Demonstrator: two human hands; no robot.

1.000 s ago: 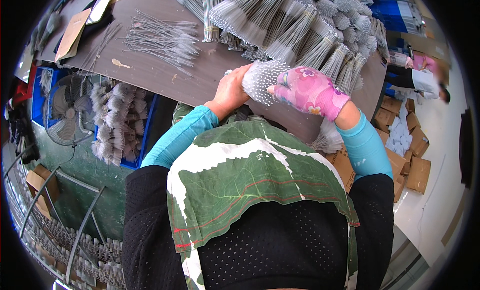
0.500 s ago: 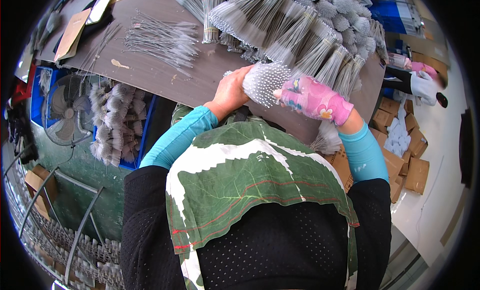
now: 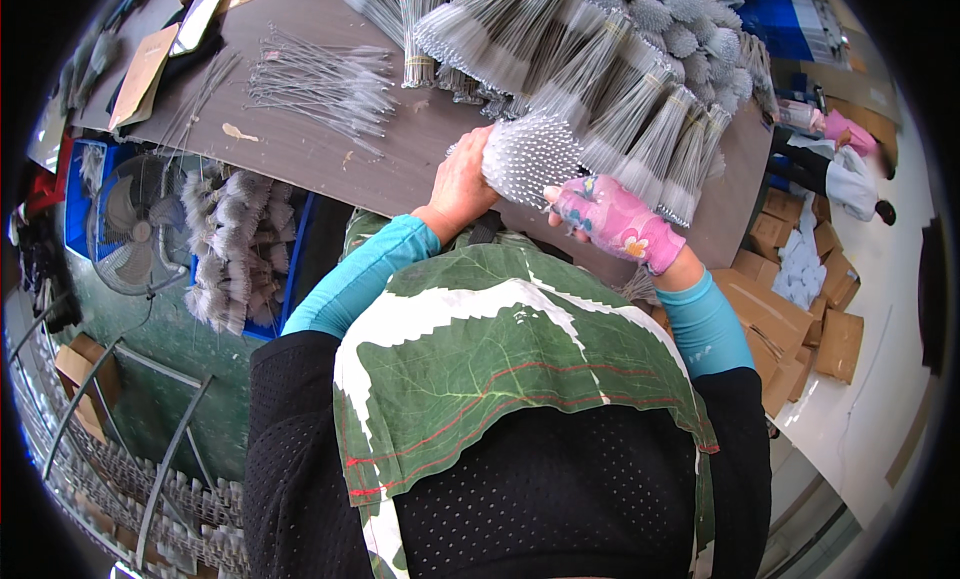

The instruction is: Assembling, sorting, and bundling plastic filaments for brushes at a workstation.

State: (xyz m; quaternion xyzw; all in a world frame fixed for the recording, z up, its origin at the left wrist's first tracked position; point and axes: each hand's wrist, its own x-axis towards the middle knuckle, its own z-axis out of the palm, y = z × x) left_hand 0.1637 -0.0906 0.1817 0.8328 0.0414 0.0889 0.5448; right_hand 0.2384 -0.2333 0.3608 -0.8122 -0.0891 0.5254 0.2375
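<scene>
My left hand (image 3: 464,184), bare-skinned below a turquoise sleeve, is wrapped round a bundle of thin wire brushes (image 3: 532,161) with pale grey bristles. The bundle's dotted tip ends face right, toward my right hand (image 3: 618,221). A pink floral fingerless glove covers that hand. Its fingers are bent and its thumb is at the lower right edge of the bundle; anything pinched between them is too small to make out. Just beyond both hands, tied bundles of similar brushes (image 3: 600,79) are heaped on the brown table (image 3: 400,184).
Loose wire brushes (image 3: 325,84) lie on the table to the left. Below that edge are a fan (image 3: 135,224) and a blue crate (image 3: 290,269) with brush bundles. Cardboard boxes (image 3: 765,319) are at the right. Another person (image 3: 850,179) is at the far right.
My right hand has shifted slightly left and down along the edge of the bundle, its forearm swinging in toward my body. My left hand still grips the bundle in nearly the same spot.
</scene>
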